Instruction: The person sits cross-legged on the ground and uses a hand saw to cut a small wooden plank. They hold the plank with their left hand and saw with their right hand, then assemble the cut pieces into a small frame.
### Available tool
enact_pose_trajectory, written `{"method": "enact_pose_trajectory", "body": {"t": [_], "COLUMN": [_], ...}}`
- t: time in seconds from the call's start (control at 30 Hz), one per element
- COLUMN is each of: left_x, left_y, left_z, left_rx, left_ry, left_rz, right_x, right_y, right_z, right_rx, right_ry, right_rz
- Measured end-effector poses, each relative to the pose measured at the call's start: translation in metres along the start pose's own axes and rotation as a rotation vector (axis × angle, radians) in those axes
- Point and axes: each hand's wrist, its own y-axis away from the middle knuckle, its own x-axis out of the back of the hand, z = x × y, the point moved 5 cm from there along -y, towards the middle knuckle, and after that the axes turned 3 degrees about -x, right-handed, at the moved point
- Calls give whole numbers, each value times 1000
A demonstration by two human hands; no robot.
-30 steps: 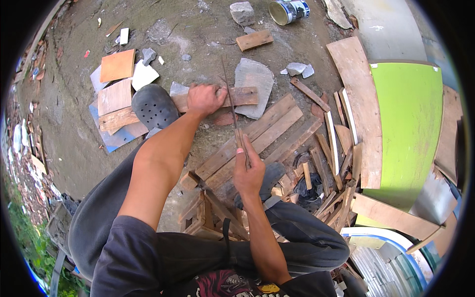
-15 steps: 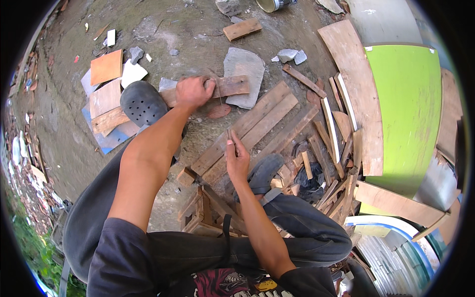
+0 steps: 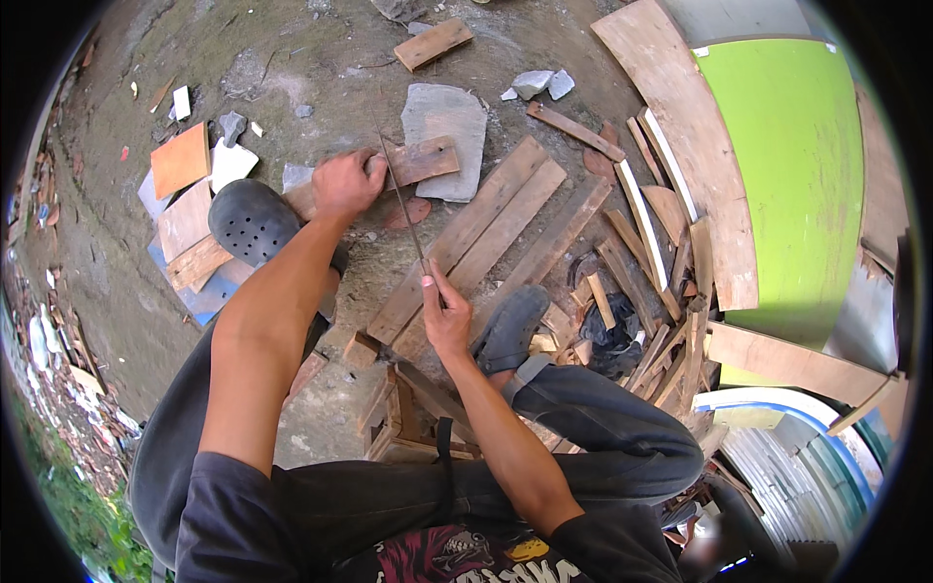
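My left hand [image 3: 342, 185] is closed over a short weathered wooden board [image 3: 428, 158], pressing it down near its middle. The board's right end lies over a flat grey stone slab [image 3: 457, 109], and its left end runs toward the dark clog [image 3: 255, 223] on my left foot. Between the fingers of my right hand [image 3: 447, 319] is one end of a long, thin saw blade [image 3: 402, 206]. It slants up and away across the board, just right of my left hand. Whether it has cut into the wood is too small to tell.
Two longer planks [image 3: 486, 228] lie side by side right of the board. Wood offcuts [image 3: 671, 340] pile up beyond my right clog [image 3: 513, 325]. A green panel [image 3: 787, 175] lies at the right. Left of my foot are an orange tile [image 3: 181, 160] and other flat pieces.
The whole view has shifted, so the ground things sit further left and higher. My right hand has drawn slightly back from the board, and the blade shows more clearly. My left hand keeps its hold.
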Motion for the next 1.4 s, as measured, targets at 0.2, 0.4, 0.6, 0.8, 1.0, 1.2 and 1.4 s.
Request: {"method": "enact_pose_trajectory", "body": {"t": [0.2,0.4,0.6,0.8,1.0,1.2,1.4], "left_x": [6,6,4,-1,-1,-5,-1], "left_y": [1,-1,0,-2,-1,-2,-1], "left_z": [1,5,1,1,-1,-4,-1], "left_rx": [-38,15,-58,-36,-65,-24,-49], "left_ry": [-16,-4,7,-28,-10,-18,-5], "left_rz": [34,12,70,27,73,11,41], "right_x": [0,1,9,-3,8,-2,6], "right_y": [2,2,17,-10,15,0,17], "right_z": [-10,-3,-4,-24,-24,-34,-19], "right_rx": [-71,19,-131,42,-57,-176,15], "right_ry": [35,46,55,57,37,8,72], "right_rz": [-41,50,-33,49,35,-33,68]}}
